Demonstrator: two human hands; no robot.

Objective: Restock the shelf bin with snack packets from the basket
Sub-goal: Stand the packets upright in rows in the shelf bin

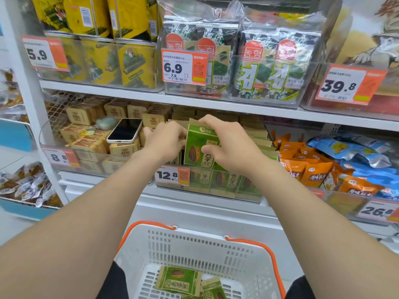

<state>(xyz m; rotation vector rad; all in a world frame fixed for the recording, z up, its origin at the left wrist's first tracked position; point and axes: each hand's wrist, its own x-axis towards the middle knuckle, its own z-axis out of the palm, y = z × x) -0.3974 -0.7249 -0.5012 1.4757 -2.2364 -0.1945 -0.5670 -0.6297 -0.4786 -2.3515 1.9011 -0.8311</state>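
Observation:
An upright green sunflower-seed packet (199,145) is at the front of the clear shelf bin (248,196) on the middle shelf. My right hand (231,145) grips its top and right side. My left hand (165,141) presses against its left edge and the packets behind it. More green packets (224,182) stand in the bin below. The white basket (194,247) with orange handles sits beneath my arms, with two green packets (178,281) lying flat in its bottom.
A phone (125,130) lies on brown packets in the bin to the left. Orange and blue snack bags (313,169) fill the bin to the right. Seaweed packs (237,61) stand on the shelf above. A 12.8 price tag (172,175) hangs on the bin front.

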